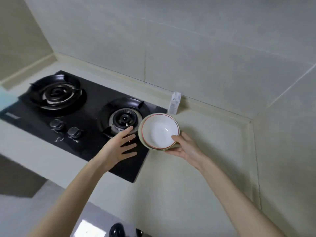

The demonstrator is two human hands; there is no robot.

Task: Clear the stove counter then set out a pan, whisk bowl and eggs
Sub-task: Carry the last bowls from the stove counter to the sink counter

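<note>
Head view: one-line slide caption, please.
Right hand holds stacked red-rimmed white bowls beside the black two-burner gas hob; left hand hovers open.

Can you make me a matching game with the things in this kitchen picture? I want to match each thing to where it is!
Things:
1 white bowl
2 left hand
3 small carton
4 knobs

Places:
A against the wall
B in the right hand
C on the black stove
D open above the stove

Pairs: 1-B, 2-D, 3-A, 4-C

Right hand (185, 148) holds bowl (159, 131) beside stove (89, 106).
</note>
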